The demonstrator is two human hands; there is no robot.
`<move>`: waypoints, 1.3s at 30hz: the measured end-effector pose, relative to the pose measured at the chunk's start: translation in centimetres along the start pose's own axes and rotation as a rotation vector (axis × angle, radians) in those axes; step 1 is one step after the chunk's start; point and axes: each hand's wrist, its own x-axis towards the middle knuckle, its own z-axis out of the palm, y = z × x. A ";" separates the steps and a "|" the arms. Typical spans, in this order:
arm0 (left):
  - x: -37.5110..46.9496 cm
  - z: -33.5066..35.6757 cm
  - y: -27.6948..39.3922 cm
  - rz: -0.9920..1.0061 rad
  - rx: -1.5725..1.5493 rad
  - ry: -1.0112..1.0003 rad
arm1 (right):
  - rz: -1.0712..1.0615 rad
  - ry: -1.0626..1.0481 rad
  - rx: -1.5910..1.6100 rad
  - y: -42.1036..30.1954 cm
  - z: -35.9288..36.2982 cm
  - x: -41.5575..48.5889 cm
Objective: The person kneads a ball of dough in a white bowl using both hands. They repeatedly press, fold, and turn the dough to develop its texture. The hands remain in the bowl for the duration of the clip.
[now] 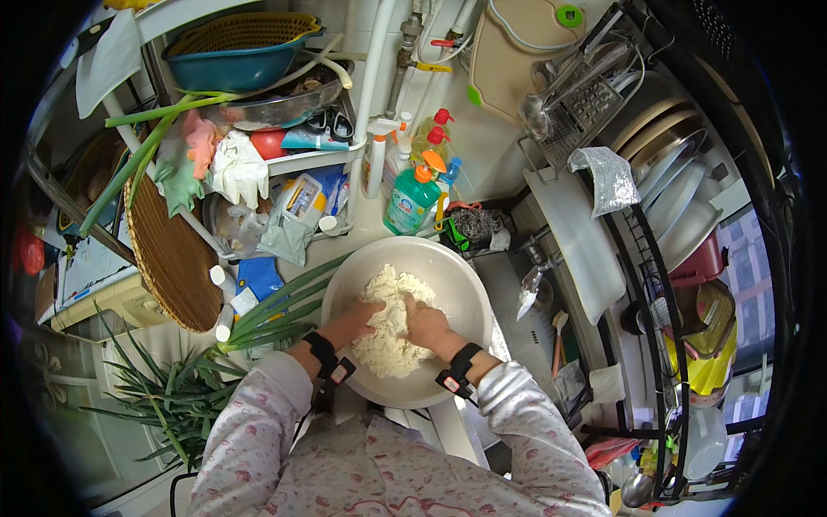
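Note:
A wide pale bowl sits in front of me, with a crumbly, cream-coloured dough heaped in its middle. My left hand reaches in over the left rim, its fingers spread and their tips at the dough's left side. From the right, my right hand presses its fingers into the dough near the centre; some fingertips are hidden by the dough or the hand itself. A lump of dough lies between the two hands. Black straps with small devices are on both wrists.
Long green onions lie against the bowl's left side. Behind it stand a green pump bottle and other bottles. A metal sink with a faucet is at the right, beside a dish rack. A round woven tray leans at the left.

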 end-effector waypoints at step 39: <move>1.9 2.0 3.9 -0.444 0.577 0.111 | -0.344 -0.001 0.532 2.0 1.6 -1.2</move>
